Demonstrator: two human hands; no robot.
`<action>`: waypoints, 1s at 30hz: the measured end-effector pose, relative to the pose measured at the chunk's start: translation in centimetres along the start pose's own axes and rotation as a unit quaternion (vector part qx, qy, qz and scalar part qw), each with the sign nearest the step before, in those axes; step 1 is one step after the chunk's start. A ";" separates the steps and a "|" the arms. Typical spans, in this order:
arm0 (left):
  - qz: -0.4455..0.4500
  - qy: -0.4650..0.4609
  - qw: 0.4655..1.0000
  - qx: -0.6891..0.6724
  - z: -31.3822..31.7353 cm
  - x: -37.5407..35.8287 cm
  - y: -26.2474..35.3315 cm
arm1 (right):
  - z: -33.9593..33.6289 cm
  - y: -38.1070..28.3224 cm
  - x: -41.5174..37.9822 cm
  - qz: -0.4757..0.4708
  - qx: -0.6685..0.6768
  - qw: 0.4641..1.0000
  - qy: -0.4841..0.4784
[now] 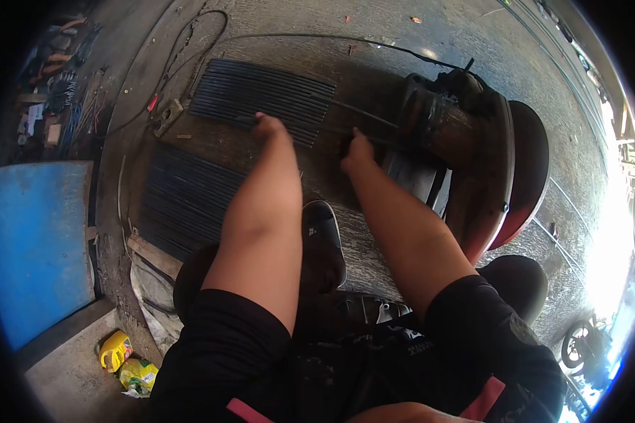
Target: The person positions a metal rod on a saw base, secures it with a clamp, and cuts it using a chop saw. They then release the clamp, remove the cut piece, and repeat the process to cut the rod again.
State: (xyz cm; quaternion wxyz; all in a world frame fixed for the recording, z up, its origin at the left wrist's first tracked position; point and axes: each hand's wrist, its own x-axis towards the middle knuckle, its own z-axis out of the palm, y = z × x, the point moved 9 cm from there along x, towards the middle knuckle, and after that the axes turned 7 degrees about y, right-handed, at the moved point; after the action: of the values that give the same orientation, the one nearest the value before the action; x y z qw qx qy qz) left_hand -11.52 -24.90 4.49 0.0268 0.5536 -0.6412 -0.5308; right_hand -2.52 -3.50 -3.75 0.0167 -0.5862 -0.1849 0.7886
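Note:
My left hand [269,128] is at the near edge of a row of dark metal rods [261,88], laid side by side on the ground. Its fingers are curled, the thumb side is up, and what lies in them is hidden. To its right, my right hand [360,151] is closed beside a machine [444,130] with a motor-like body and large discs. A dark metal rod [384,141] appears to run from this hand toward the machine, though shadow blurs it. Another thin rod [363,113] reaches from the row to the machine.
A second batch of dark rods [190,194] lies nearer on the left. My shoe [323,240] stands between my arms. A black cable [310,37] crosses the far floor. On the left are a blue panel [39,229] and yellow packets [116,351]; a wheel [578,345] is at far right.

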 end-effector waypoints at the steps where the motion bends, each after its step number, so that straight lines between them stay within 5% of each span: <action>1: -0.001 0.001 1.000 -0.004 -1.1 0.5 0.7 | 0.4 1.1 -0.1 0.001 -0.034 0.999 -0.001; 10: -0.060 0.056 0.996 0.017 -5.1 9.4 -2.7 | -2.7 15.1 4.1 0.111 -0.240 0.964 0.026; 12: -0.038 -0.008 0.987 0.158 -3.7 10.4 -3.9 | -3.3 13.4 -0.5 0.136 -0.235 0.961 0.049; 14: -0.007 0.058 0.966 0.251 -3.6 8.9 -4.6 | -4.5 12.9 -1.3 0.164 -0.227 0.957 0.077; 15: 0.033 0.122 0.933 0.336 -3.9 7.7 -3.7 | -5.4 12.4 0.5 0.137 -0.284 0.943 0.107; 17: 0.028 0.088 0.936 0.340 -3.6 5.5 -4.0 | -6.0 12.9 3.1 0.106 -0.340 0.925 0.136; 20: -0.004 0.048 0.948 0.315 -2.3 3.8 -6.3 | -6.3 8.2 1.7 -0.128 -0.549 0.757 0.330; 22: -0.031 0.042 0.958 0.284 -1.4 3.6 -9.0 | -6.5 8.3 0.9 0.056 -0.422 0.888 0.173; 26: -0.022 0.008 0.941 0.338 -0.8 -0.3 -11.3 | -8.2 8.2 4.2 0.066 -0.329 0.942 -0.021; 27: 0.008 -0.021 0.924 0.382 -1.0 -2.0 -11.5 | -6.3 5.4 0.3 -0.099 -0.698 0.696 -0.138; 28: 0.019 -0.031 0.924 0.380 -1.5 -3.5 -12.0 | -5.7 5.0 -3.8 -0.238 -0.905 0.285 -0.209; 29: 0.002 -0.037 0.929 0.369 -1.8 -4.9 -13.1 | -6.6 4.2 -5.9 -0.247 -0.903 0.291 -0.196; 30: -0.019 -0.051 0.933 0.357 -1.3 -6.7 -14.7 | -7.7 1.6 -7.5 -0.271 -0.868 0.403 -0.107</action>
State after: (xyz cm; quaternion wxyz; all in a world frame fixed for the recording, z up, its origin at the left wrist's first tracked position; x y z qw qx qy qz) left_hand 1.88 -18.19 -1.71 -0.2155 0.5107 -0.7783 -0.2950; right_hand 7.23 -4.73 0.73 -0.3080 -0.1161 -0.9193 0.2158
